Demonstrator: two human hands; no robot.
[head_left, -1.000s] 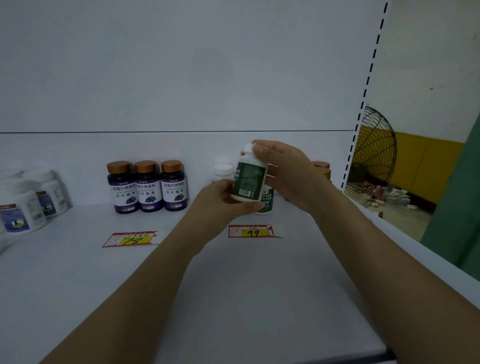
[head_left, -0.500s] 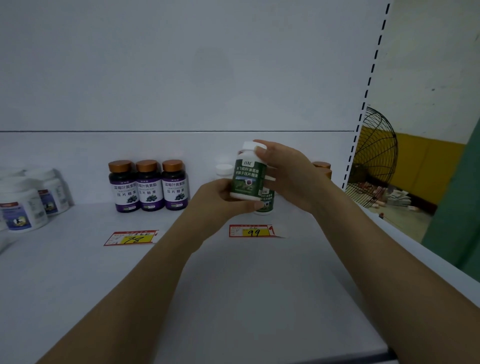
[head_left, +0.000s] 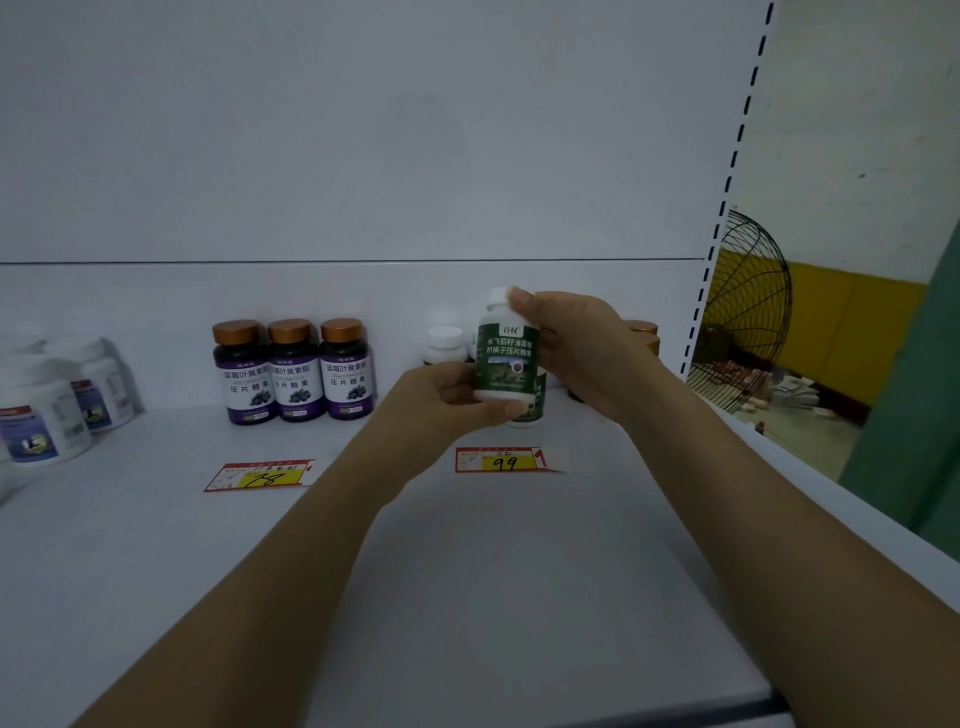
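In the head view we hold a white bottle with a green label (head_left: 506, 358) upright above the shelf (head_left: 467, 571), just over the price tag marked 99 (head_left: 506, 460). Our left hand (head_left: 441, 400) cups its base with fingers (head_left: 498, 408) curled under it, and our right hand (head_left: 576, 348) grips its right side, thumb pressed against the white cap. Just behind it stand another green-labelled bottle (head_left: 532, 410) and a white-capped bottle (head_left: 444, 343); three purple-labelled bottles (head_left: 293, 371) line up to the left behind the tag marked 78 (head_left: 260, 475), with white jars (head_left: 47, 410) at the far left.
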